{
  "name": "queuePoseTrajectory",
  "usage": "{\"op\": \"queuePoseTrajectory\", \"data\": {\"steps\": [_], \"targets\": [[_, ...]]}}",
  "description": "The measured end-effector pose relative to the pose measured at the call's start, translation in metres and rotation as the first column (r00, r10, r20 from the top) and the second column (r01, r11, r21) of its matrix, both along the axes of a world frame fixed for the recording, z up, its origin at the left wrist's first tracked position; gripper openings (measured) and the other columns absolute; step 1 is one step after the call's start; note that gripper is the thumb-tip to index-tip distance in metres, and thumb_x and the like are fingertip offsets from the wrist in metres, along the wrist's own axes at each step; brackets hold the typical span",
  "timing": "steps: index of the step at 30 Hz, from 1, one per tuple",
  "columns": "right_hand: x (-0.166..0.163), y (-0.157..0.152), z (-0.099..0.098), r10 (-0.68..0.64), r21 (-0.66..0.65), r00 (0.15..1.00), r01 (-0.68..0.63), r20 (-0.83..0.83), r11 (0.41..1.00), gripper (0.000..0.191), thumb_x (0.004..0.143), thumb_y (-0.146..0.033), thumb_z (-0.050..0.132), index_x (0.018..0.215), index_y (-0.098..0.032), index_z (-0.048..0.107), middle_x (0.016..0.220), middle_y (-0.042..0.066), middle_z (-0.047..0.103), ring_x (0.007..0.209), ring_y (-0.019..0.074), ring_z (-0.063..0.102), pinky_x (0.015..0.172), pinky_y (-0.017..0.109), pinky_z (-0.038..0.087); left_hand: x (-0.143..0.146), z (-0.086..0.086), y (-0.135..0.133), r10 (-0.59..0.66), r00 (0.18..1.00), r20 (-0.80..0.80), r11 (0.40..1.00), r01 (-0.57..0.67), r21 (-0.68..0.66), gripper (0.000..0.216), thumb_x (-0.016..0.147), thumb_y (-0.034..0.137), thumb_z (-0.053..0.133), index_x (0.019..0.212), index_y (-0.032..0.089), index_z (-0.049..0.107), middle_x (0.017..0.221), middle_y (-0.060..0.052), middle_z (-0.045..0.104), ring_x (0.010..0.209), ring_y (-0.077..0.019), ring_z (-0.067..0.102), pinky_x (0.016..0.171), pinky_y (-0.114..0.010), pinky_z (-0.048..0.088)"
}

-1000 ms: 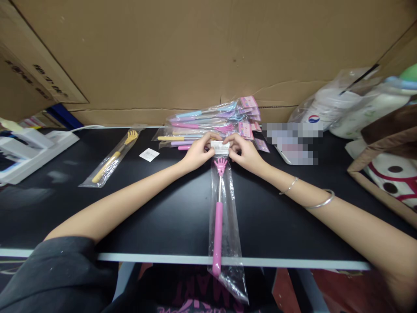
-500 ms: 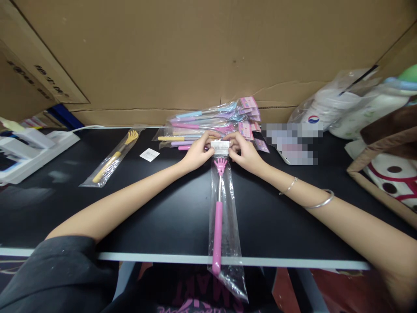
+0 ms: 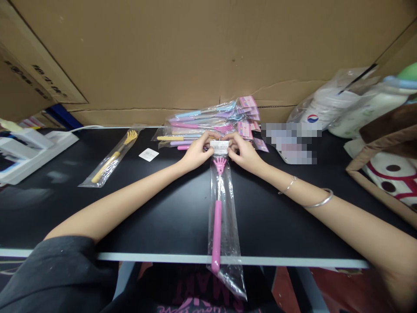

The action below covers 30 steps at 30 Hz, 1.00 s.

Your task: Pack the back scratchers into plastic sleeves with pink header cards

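Observation:
A pink back scratcher (image 3: 217, 226) with a hand-shaped head lies in a long clear plastic bag (image 3: 228, 217) that runs from the middle of the black table (image 3: 156, 217) out over its front edge. At the bag's far end sits a white label (image 3: 219, 147). My left hand (image 3: 197, 151) pinches the left side of that label end. My right hand (image 3: 245, 153) pinches the right side. Both hands rest on the table, fingers closed on the bag's top.
Behind my hands lies a pile of bagged scratchers (image 3: 208, 124) in several colours. A bagged yellow scratcher (image 3: 112, 158) and a loose white label (image 3: 149, 154) lie to the left. A white device (image 3: 31, 150) is far left, bags and cups (image 3: 339, 108) far right, cardboard (image 3: 195, 52) behind.

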State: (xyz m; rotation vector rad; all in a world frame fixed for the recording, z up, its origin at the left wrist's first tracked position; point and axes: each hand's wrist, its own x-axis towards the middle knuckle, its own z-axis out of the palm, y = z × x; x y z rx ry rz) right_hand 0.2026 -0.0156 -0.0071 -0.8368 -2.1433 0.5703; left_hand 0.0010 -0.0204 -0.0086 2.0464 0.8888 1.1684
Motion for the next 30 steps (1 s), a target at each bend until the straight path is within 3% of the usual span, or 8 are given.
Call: {"op": "queuePoseTrajectory", "data": {"steps": [15,22,30], "targets": [[-0.0004,-0.0015,0.0033,0.004,-0.016,1.000,-0.004,0.003,1.000,0.030,0.082,-0.008,0.048,0.110,-0.018,0.049,0.072,-0.005,0.047,0.052,0.0086,0.045,0.057,0.025,0.037,0.0013,0.0040,-0.0032,0.025,1.000,-0.018,1.000,-0.025,-0.019,0.030,0.077,0.009,0.047,0.105,0.015,0.052,0.106,-0.007,0.069,0.089,-0.0157,0.066,0.080,-0.026,0.050],[-0.0008,-0.0016,0.0039,0.022,-0.039,0.998,-0.024,-0.053,0.999,0.027,0.083,-0.011,0.050,0.108,-0.019,0.049,0.078,-0.003,0.053,0.054,0.0085,0.046,0.057,0.026,0.040,0.0010,0.0043,-0.0026,0.047,0.998,-0.032,0.999,-0.047,0.003,0.024,0.077,0.010,0.048,0.100,0.016,0.052,0.103,-0.007,0.068,0.087,-0.0168,0.065,0.077,-0.027,0.050],[-0.0027,-0.0068,0.0085,0.000,-0.049,0.992,-0.006,-0.123,0.999,0.026,0.083,-0.013,0.051,0.107,-0.021,0.047,0.079,-0.002,0.057,0.055,0.0097,0.048,0.057,0.026,0.042,0.0010,0.0056,-0.0045,0.024,0.999,-0.033,0.998,-0.022,0.057,0.024,0.082,0.015,0.049,0.106,0.016,0.051,0.113,-0.009,0.066,0.099,-0.0182,0.065,0.082,-0.027,0.051]]}}
